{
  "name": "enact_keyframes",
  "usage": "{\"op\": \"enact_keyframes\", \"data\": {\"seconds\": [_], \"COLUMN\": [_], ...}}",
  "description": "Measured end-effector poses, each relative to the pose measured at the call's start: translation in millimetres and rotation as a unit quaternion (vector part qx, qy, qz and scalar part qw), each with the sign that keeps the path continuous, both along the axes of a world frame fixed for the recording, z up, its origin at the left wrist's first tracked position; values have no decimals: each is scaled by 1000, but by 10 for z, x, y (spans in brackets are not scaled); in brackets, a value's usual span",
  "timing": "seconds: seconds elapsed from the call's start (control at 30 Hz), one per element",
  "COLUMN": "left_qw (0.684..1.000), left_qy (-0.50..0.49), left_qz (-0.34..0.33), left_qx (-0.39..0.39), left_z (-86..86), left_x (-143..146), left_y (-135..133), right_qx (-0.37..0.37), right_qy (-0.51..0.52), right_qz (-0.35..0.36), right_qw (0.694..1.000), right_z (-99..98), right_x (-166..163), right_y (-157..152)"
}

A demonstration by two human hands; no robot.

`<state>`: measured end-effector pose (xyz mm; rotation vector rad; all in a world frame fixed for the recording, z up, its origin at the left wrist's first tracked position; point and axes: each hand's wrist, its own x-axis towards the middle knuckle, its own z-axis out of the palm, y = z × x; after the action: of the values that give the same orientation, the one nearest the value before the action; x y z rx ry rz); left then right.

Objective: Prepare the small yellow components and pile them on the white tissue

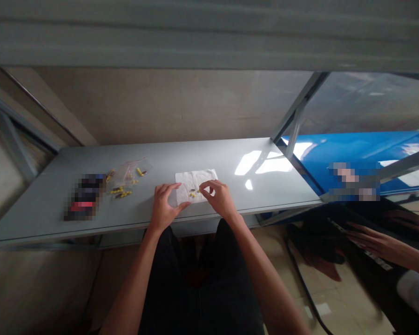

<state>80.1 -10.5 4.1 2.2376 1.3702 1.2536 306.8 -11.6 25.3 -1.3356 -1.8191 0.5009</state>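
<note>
A white tissue [191, 176] lies spread on the grey shelf top in front of me. A few small yellow-and-dark pieces [192, 195] rest on it, too small to identify. My left hand [165, 204] is at the tissue's left edge, its thumb and fingers apart in a curve and nothing seen between them. At the right side of the tissue, my right hand [217, 195] has its thumb and forefinger pinched together on a small yellow piece [199, 190]. The fingers hide most of that piece.
Clear plastic bags [130, 171] and loose yellow-and-dark pieces [120, 191] lie to the left, beside a blurred dark object [85, 197]. A metal beam [195, 37] crosses overhead. On the right, another person's hand [373, 239] rests near a blue table [314, 163].
</note>
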Motion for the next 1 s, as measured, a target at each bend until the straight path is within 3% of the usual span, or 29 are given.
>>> {"op": "enact_keyframes", "data": {"seconds": [0.27,0.63,1.0], "left_qw": [1000,999,1000], "left_qy": [-7,-7,-8], "left_qz": [-26,-39,-10], "left_qx": [0,11,16], "left_z": [48,76,121], "left_x": [-5,3,-31], "left_y": [-8,-27,-63], "right_qx": [-29,-32,-28], "right_qy": [59,49,58], "right_qz": [67,62,51], "right_qw": [996,996,997], "right_z": [97,-26,155], "right_x": [-327,-356,-419], "right_y": [0,37,-85]}}
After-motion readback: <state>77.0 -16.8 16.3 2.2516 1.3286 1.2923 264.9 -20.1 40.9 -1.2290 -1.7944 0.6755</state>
